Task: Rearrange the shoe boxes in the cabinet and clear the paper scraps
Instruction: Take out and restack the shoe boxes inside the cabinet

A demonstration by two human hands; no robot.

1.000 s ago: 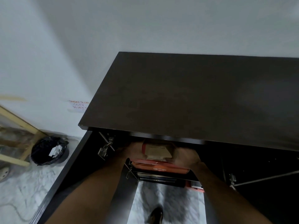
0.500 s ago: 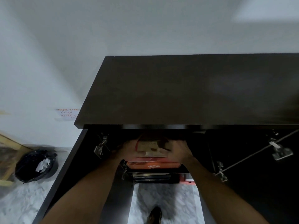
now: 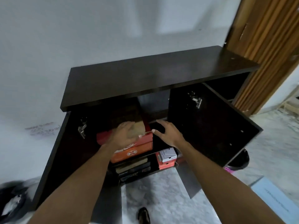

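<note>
Here, the left hand (image 3: 125, 137) is pressing paper (image 3: 139, 128) flat atop a box (image 3: 103, 138), likely gathering it. The right hand (image 3: 168, 133) is hovering, fingers spread.

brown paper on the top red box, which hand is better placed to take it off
Left: the left hand lies on the brown paper; the right hand is open beside the red box, off the paper.

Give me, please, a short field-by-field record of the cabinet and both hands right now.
cabinet: dark, both doors open
upper shelf: red box stacked on orange box
brown paper: lying on the red box
left hand: rests on the brown paper; grip too blurred to tell
right hand: fingers spread, beside the stack, holding nothing
lower shelf: white box on lower red box
</note>
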